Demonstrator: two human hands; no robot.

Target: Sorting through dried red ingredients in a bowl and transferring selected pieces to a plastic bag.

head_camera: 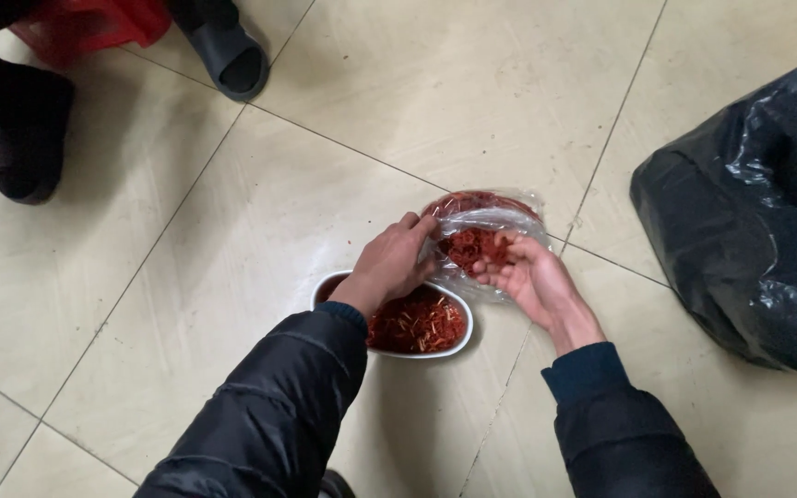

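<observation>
My left hand (389, 263) grips the near edge of a clear plastic bag (486, 219) that lies on the tiled floor and holds red shredded pieces. My right hand (532, 277) is cupped palm up at the bag's mouth with a small heap of the red pieces (474, 247) on its fingers. Just below my left hand stands a white oval bowl (435, 352) partly filled with the same red shreds mixed with pale strips. Both arms wear dark padded sleeves.
A large black plastic sack (754, 212) bulges at the right. At the top left are a dark slipper (232, 60), another person's dark shoe (25, 138) and part of a red crate (89, 23). Beige floor tiles surround the bowl.
</observation>
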